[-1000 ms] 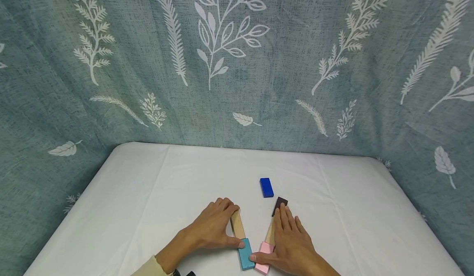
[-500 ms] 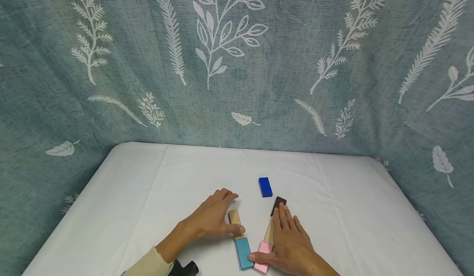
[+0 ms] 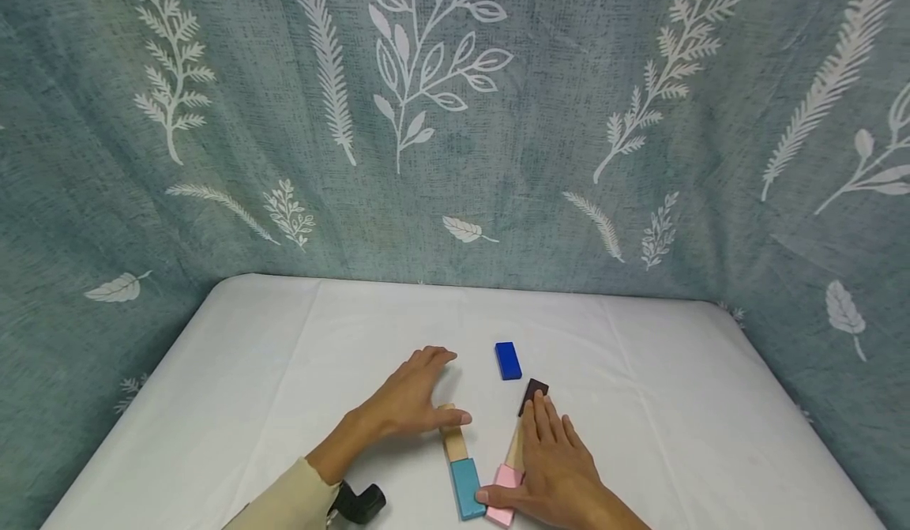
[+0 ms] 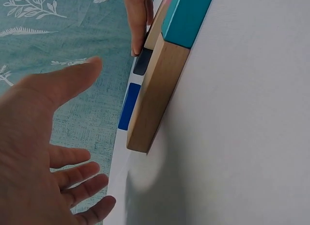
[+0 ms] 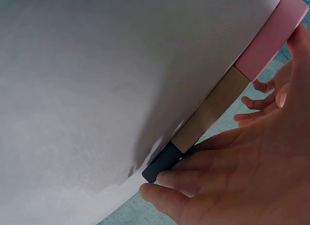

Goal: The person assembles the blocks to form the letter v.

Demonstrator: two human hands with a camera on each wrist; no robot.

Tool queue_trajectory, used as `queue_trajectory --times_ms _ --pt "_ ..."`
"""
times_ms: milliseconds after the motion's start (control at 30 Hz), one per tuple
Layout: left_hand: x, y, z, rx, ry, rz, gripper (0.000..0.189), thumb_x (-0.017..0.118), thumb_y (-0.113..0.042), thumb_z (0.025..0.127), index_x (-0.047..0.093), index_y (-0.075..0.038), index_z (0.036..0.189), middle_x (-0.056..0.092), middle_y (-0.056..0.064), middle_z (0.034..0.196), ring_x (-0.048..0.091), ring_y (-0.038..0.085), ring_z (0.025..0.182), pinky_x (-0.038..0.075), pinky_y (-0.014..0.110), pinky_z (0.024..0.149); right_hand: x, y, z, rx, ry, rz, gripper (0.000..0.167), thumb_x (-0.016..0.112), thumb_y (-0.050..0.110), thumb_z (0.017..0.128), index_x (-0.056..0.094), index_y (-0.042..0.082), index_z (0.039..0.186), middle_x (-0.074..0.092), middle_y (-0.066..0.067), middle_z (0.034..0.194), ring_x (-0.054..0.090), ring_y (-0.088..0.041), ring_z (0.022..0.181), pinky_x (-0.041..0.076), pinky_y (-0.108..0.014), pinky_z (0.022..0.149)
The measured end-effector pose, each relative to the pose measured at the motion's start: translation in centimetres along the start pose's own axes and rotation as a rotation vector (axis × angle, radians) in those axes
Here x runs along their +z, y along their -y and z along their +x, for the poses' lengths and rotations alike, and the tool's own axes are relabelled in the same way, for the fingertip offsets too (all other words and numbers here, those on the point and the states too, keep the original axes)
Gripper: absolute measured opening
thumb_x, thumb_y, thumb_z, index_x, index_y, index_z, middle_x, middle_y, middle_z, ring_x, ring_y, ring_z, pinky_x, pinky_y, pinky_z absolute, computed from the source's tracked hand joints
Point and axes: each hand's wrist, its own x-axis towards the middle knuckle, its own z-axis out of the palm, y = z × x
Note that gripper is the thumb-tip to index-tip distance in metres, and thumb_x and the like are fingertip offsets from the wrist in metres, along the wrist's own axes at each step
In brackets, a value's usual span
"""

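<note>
Five wooden blocks form a V on the white cloth. Its left arm is a teal block (image 3: 467,490) with a plain wood block (image 3: 456,445) at its far end. A pink block (image 3: 505,481), another plain wood block (image 5: 211,109) and a black block (image 3: 532,393) make the right arm. My left hand (image 3: 407,397) hovers by the left wood block, fingers spread, holding nothing. Along the outer side of the right row lies my right hand (image 3: 560,467), fingers straight, fingertips at the black block. Its thumb touches near where the teal and pink blocks meet.
A blue block (image 3: 508,361) lies apart, beyond the black one. The white cloth (image 3: 341,332) covers the work surface, and a green leaf-patterned curtain (image 3: 540,238) hangs behind it. A black device (image 3: 361,503) sits at the left wrist.
My left hand has let go of the left wood block and moved away from me, its fingers spreading. The right hand stays against the right row.
</note>
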Motion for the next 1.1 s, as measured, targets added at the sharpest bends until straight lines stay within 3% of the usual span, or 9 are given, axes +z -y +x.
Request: queue_trajectory --times_ms 267,733,1100 --pt "0.0 0.2 1.1 -0.017 -0.019 -0.035 0.096 0.077 -0.059 0.08 0.041 -0.007 0.152 0.041 0.013 0.155 0.038 0.03 0.142 0.037 0.05 0.111 -0.2 -0.1 -0.2 -0.004 0.001 -0.007 0.147 0.051 0.098 0.062 0.022 -0.012 0.155 0.014 -0.031 0.163 0.015 -0.043 0.151 0.015 -0.061 0.117" --pt "0.3 -0.8 3.5 -0.059 0.044 -0.085 0.105 0.077 -0.062 0.079 0.032 -0.009 0.159 0.032 0.011 0.162 0.035 0.028 0.146 0.035 0.05 0.112 -0.1 0.0 0.0 0.01 0.015 0.001 0.147 0.053 0.098 0.061 0.023 -0.011 0.155 0.015 -0.03 0.163 0.015 -0.042 0.151 0.013 -0.06 0.118" --pt "0.6 -1.1 5.0 -0.093 0.077 -0.028 0.115 0.076 -0.07 0.075 0.028 -0.01 0.16 0.031 0.01 0.163 0.032 0.026 0.148 0.033 0.058 0.112 0.0 0.0 0.1 0.028 0.027 -0.007 0.15 0.052 0.1 0.058 0.022 -0.009 0.156 0.014 -0.029 0.163 0.014 -0.041 0.151 0.012 -0.06 0.118"
